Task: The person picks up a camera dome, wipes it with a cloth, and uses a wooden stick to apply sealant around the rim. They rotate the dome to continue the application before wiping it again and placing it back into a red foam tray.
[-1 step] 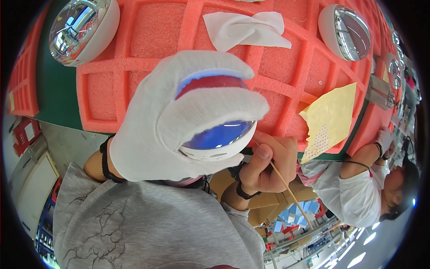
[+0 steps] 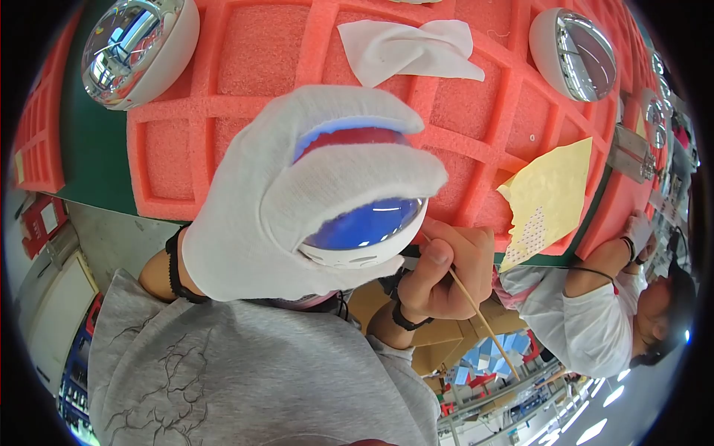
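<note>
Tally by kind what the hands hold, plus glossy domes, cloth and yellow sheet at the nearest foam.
Glossy domes: 3 (one in the left hand)
White cloth: 1
Yellow sheet: 1
Thin stick, right hand: 1
Total: 6, excluding a cut-off top-edge sliver

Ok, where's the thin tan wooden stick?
Head view, right of centre: the thin tan wooden stick is in the bare right hand, beside the white-gloved left hand.

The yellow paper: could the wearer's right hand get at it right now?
Probably yes: the right hand is just left of the lower end of the yellow paper, with nothing visibly blocking the way. It does pinch a thin stick, so it may need to put that down first.
</note>
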Tool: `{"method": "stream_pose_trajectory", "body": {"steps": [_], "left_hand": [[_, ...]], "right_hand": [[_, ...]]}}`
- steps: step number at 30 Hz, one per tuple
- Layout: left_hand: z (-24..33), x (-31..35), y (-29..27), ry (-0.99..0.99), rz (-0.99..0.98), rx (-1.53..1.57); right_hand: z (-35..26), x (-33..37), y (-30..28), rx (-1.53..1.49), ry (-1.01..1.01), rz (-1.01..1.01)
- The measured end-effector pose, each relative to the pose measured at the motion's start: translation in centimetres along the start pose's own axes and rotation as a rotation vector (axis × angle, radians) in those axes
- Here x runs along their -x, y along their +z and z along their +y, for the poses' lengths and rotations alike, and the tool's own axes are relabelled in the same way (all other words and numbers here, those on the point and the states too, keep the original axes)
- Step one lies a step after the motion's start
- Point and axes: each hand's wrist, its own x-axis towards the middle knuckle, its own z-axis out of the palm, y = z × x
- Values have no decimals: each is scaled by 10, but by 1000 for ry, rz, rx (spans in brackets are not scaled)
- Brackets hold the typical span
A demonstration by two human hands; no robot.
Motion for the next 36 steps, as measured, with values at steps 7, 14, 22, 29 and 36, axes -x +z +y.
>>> {"method": "stream_pose_trajectory", "body": {"steps": [7, 14, 22, 29, 36], "left_hand": [[-1, -5, 6, 130, 44, 16], [-1, -5, 5, 117, 39, -2], [-1, -2, 1, 34, 27, 102], [-5, -5, 2, 69, 39, 90], [-5, -3, 4, 88, 55, 113]], "right_hand": [[1, -1, 1, 7, -24, 2], [0, -1, 1, 16, -14, 5], [-2, 0, 1, 18, 4, 7], [-1, 0, 1, 15, 5, 9], [-2, 1, 1, 27, 6, 16]]}}
